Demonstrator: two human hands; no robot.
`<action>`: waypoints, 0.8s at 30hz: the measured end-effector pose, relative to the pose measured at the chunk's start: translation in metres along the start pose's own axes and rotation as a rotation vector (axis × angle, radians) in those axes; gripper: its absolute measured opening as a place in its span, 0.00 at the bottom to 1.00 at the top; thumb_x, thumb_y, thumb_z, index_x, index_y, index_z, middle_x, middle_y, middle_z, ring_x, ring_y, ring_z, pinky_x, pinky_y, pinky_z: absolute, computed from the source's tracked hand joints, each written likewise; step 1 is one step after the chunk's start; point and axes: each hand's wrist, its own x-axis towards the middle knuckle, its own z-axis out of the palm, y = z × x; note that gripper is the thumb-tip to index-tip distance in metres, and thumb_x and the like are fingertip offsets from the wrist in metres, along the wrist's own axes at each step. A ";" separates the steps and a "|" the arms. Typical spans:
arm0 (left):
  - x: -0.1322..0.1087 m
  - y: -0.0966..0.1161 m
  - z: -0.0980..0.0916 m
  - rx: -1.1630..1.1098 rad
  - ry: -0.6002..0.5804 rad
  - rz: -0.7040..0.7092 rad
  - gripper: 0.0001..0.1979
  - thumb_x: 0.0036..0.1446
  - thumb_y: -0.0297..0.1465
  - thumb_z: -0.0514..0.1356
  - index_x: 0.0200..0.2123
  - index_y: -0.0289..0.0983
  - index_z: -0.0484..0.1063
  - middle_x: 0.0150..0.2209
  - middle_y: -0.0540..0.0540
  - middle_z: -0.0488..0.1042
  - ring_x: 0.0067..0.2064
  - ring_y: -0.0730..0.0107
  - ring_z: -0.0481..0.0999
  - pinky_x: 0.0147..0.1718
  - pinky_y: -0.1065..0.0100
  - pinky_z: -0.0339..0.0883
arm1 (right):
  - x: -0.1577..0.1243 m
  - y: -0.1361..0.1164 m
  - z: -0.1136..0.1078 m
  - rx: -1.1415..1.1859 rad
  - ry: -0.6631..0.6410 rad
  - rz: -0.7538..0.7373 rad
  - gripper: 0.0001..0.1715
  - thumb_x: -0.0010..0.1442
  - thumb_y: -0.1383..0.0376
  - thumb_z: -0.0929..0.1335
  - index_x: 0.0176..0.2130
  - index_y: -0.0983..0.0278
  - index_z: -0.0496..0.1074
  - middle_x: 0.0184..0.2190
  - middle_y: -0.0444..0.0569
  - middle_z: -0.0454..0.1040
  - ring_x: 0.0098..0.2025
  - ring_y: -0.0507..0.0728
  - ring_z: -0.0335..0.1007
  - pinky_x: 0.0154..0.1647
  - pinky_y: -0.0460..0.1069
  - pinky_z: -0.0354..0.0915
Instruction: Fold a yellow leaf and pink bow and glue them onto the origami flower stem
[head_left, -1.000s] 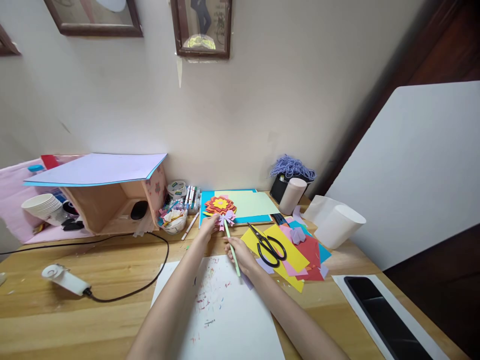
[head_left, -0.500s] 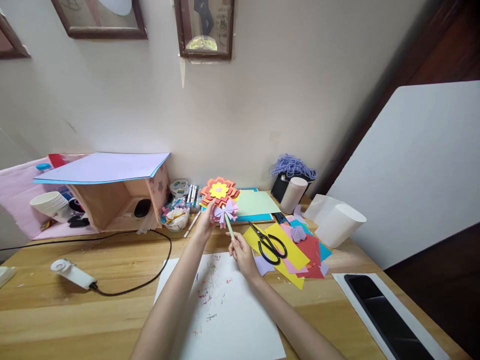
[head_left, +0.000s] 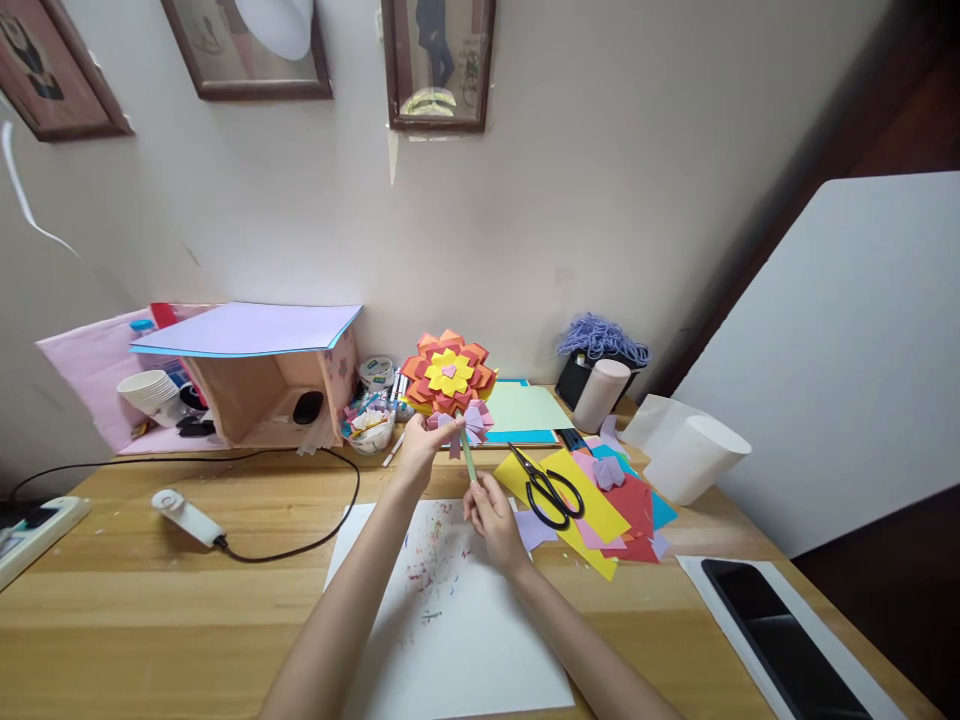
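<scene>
A layered paper flower (head_left: pixel 449 373) in orange, red and yellow, with a small pink heart at its middle, stands upright above the desk. A lilac paper bow (head_left: pixel 475 420) sits just under it on a pale green stem (head_left: pixel 469 461). My left hand (head_left: pixel 425 447) pinches the bow at the flower's base. My right hand (head_left: pixel 491 512) is closed round the lower end of the stem. Both hands hover over a white sheet (head_left: pixel 457 610) speckled with coloured marks.
Black scissors (head_left: pixel 550 489) lie on a pile of coloured paper (head_left: pixel 607 505) to the right. A glue gun (head_left: pixel 187 515) with its black cord lies left. A cardboard box (head_left: pixel 259 390), markers, a bowl of scraps (head_left: pixel 371 425), white cups (head_left: pixel 694 455) and a tablet (head_left: pixel 784 630) surround the sheet.
Both hands have lifted the flower from lying flat near the blue paper to standing upright, its face now turned towards me. The view has shifted slightly rightward.
</scene>
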 end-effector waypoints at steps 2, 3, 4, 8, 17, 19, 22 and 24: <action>-0.004 0.000 -0.001 0.028 0.032 0.026 0.22 0.32 0.33 0.70 0.31 0.33 0.66 0.26 0.49 0.72 0.26 0.72 0.71 0.25 0.71 0.63 | -0.004 0.001 0.001 0.007 -0.026 0.020 0.17 0.61 0.53 0.58 0.41 0.63 0.60 0.20 0.38 0.60 0.15 0.45 0.47 0.13 0.42 0.46; -0.006 0.000 -0.002 0.034 0.043 0.031 0.21 0.32 0.33 0.70 0.31 0.33 0.66 0.26 0.49 0.72 0.26 0.71 0.71 0.25 0.71 0.63 | -0.005 0.002 0.001 0.008 -0.044 0.030 0.17 0.61 0.53 0.57 0.41 0.63 0.60 0.20 0.38 0.61 0.14 0.45 0.49 0.12 0.42 0.48; -0.007 -0.001 -0.003 0.034 0.052 0.032 0.21 0.32 0.33 0.70 0.31 0.33 0.66 0.26 0.48 0.72 0.26 0.71 0.72 0.25 0.71 0.64 | -0.006 0.004 0.002 0.009 -0.064 0.039 0.17 0.61 0.52 0.57 0.42 0.63 0.60 0.21 0.38 0.61 0.14 0.46 0.50 0.12 0.42 0.50; -0.014 -0.005 -0.006 0.007 0.086 0.014 0.21 0.31 0.32 0.70 0.29 0.33 0.66 0.25 0.48 0.72 0.25 0.72 0.71 0.24 0.72 0.63 | -0.008 0.012 0.002 -0.018 -0.149 0.068 0.18 0.60 0.51 0.58 0.39 0.63 0.61 0.22 0.40 0.64 0.14 0.46 0.55 0.13 0.43 0.57; -0.089 0.023 -0.048 -0.045 0.206 0.062 0.17 0.37 0.33 0.69 0.29 0.32 0.67 0.23 0.49 0.71 0.21 0.75 0.69 0.19 0.73 0.61 | -0.032 -0.007 0.030 -0.158 -0.690 0.162 0.20 0.60 0.52 0.59 0.38 0.65 0.67 0.26 0.47 0.70 0.28 0.52 0.68 0.30 0.47 0.65; -0.126 0.044 -0.072 -0.089 0.364 0.152 0.18 0.37 0.32 0.69 0.31 0.32 0.68 0.24 0.50 0.72 0.22 0.75 0.70 0.18 0.75 0.61 | -0.038 -0.020 0.050 -0.207 -0.894 0.160 0.19 0.60 0.53 0.60 0.39 0.65 0.68 0.27 0.47 0.71 0.31 0.53 0.69 0.33 0.48 0.65; -0.199 0.075 -0.123 -0.132 0.732 0.365 0.16 0.36 0.28 0.69 0.29 0.33 0.68 0.26 0.51 0.73 0.25 0.76 0.72 0.23 0.77 0.65 | -0.049 -0.032 0.094 -0.299 -1.255 0.139 0.17 0.59 0.54 0.61 0.41 0.63 0.68 0.30 0.47 0.73 0.32 0.53 0.70 0.33 0.47 0.64; -0.259 0.090 -0.160 -0.195 1.045 0.533 0.16 0.33 0.25 0.69 0.28 0.33 0.68 0.27 0.52 0.74 0.28 0.76 0.74 0.28 0.77 0.68 | -0.060 -0.032 0.131 -0.379 -1.478 0.083 0.16 0.58 0.55 0.62 0.40 0.63 0.69 0.30 0.46 0.74 0.32 0.53 0.70 0.33 0.47 0.63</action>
